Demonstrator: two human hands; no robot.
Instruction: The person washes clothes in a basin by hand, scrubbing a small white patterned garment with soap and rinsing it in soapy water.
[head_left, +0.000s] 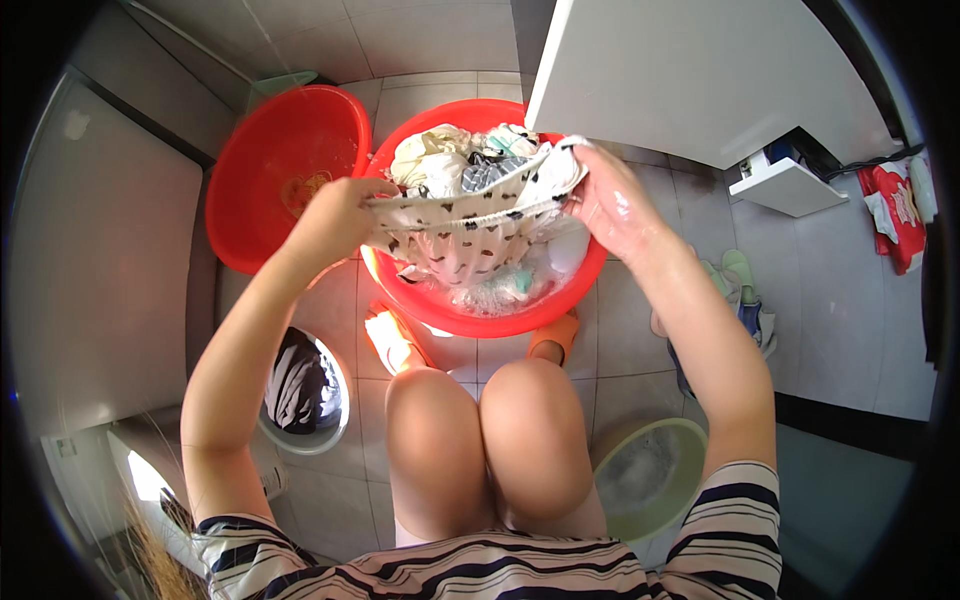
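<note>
A white garment with dark patches and an elastic edge (480, 232) is stretched between my two hands. My left hand (341, 214) grips its left end, and my right hand (611, 199) holds the bunched right end. Below it stands a red plastic basin (480, 326) with sudsy water (491, 296) towards me. Wet clothes, cream, white and grey striped (431, 157), are heaped at the basin's far side. The garment hides the middle of the basin. My fingertips are partly covered by the cloth.
A second red basin (259, 187) is tilted at the left. A white basin (346, 405) with dark clothes (296, 386) sits near my left knee. To the right are a green basin (694, 435) with sudsy water, several shoes (739, 277) and a white cabinet panel (697, 82).
</note>
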